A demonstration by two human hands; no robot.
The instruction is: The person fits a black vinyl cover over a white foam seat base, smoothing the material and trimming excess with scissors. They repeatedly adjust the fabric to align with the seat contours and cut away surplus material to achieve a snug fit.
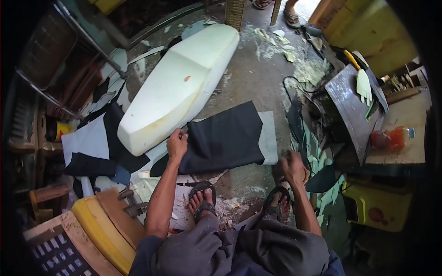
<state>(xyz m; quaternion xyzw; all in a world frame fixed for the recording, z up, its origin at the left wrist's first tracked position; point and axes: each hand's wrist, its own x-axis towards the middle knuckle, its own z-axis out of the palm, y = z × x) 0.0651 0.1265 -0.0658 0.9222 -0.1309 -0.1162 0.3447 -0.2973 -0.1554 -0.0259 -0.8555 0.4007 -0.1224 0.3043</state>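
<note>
My left hand (177, 145) is closed, its fingers bent at the left edge of a black sheet of upholstery material (225, 135), apparently gripping it. That sheet lies in front of me on the floor, with a pale grey piece (267, 138) showing beyond its right edge. My right hand (293, 168) is curled closed just right of the pale piece, apart from the black sheet; whatever its fingers hold is hidden. Beyond my left hand rests a long white foam block (184, 85), shaped like a motorcycle seat.
Black and grey offcuts (90, 133) lie left of the foam. Foam scraps (308, 69) litter the floor at the far right. A table (403, 124) on the right carries an orange-red bottle (392, 137). Below it is a yellow stool (375, 207). A person's sandalled foot (291, 18) shows far back.
</note>
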